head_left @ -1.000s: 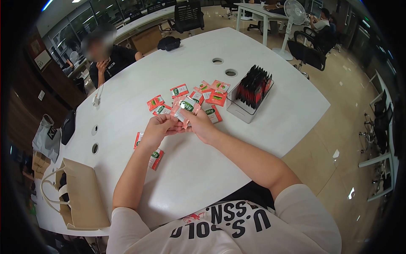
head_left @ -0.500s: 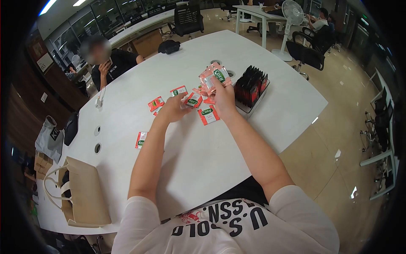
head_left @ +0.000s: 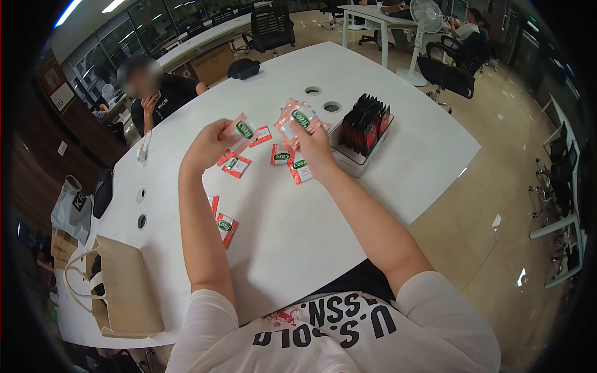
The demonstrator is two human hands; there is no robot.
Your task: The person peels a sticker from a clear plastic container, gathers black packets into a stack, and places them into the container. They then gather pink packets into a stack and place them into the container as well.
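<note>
Sachets [head_left: 297, 118], fanned above right hand [head_left: 314, 149] grip — upright

A white table [head_left: 298, 248] carries red sachets [head_left: 237, 165] lying loose near its middle, with two more apart from them toward the near left. Just right of the scatter stands a clear box [head_left: 348, 155] packed with dark packets [head_left: 365, 121]. Two round holes [head_left: 313, 91] lie beyond, two others at the left edge. A black bag [head_left: 244, 68] rests at the far end, a paper bag [head_left: 124, 292] at the near left corner
</note>
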